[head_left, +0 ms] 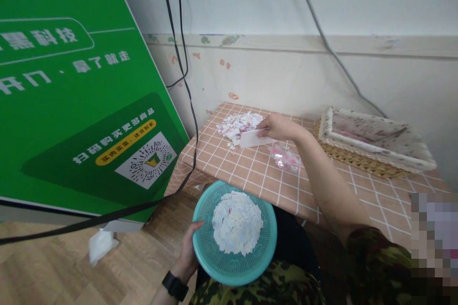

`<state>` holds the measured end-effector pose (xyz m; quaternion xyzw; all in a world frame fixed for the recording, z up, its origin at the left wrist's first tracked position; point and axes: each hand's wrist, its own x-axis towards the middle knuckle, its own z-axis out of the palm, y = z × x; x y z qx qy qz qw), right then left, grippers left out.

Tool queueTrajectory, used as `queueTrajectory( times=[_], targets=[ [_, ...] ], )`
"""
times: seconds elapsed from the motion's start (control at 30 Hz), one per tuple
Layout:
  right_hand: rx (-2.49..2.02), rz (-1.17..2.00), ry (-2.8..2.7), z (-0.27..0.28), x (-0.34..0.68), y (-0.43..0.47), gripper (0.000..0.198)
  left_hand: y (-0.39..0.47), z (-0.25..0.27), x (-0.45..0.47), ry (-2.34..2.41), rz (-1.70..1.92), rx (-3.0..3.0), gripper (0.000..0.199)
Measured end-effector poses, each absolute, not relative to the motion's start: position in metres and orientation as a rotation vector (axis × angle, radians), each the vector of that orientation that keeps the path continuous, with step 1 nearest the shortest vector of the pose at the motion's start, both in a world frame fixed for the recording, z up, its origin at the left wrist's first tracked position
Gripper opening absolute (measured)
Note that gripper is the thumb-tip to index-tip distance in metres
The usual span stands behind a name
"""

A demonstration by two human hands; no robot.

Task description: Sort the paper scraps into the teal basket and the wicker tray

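My left hand [189, 246] grips the left rim of a round teal plastic basket [269, 248], its thumb over the edge. The basket sits at my lap, below the table's front edge. A heap of white paper scraps [237, 223] lies in it. On the table my right hand [278, 127] is closed on a flat white card [251, 139], held on edge. The card stands against the near right side of a loose pile of white and pink paper scraps [236, 125]. A clear plastic bag [285, 156] with pink and white contents lies just below that hand.
A checked brown cloth covers the table [257, 178]. At the back right stands a cloth-lined wicker basket [375, 164]. A green sign board [71, 119] rises at the left, with a black cable [191, 105] hanging before it. A white plastic bag [101, 246] lies on the floor.
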<state>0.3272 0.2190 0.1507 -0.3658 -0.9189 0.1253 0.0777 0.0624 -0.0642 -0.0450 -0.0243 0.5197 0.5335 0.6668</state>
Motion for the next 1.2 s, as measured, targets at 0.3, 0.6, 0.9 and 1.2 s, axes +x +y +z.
queueTrajectory(
  times=[0.3,0.6,0.9,1.2],
  targets=[
    [-1.031,0.535,-2.728,0.146,0.316,0.216,0.025,-0.064,-0.046,0.063,1.154,1.192,-0.051,0.015],
    [-0.979,0.549,-2.705,0.135,0.295,0.21,0.02,-0.065,-0.053,0.06,1.122,1.175,-0.051,0.018],
    [-1.033,0.638,-2.729,0.146,0.313,0.212,0.022,-0.065,-0.056,0.059,1.099,1.187,-0.039,0.018],
    [-0.851,0.683,-2.773,0.139,0.288,0.2,0.023,-0.063,-0.043,0.065,1.169,1.201,-0.051,0.014]
  ],
)
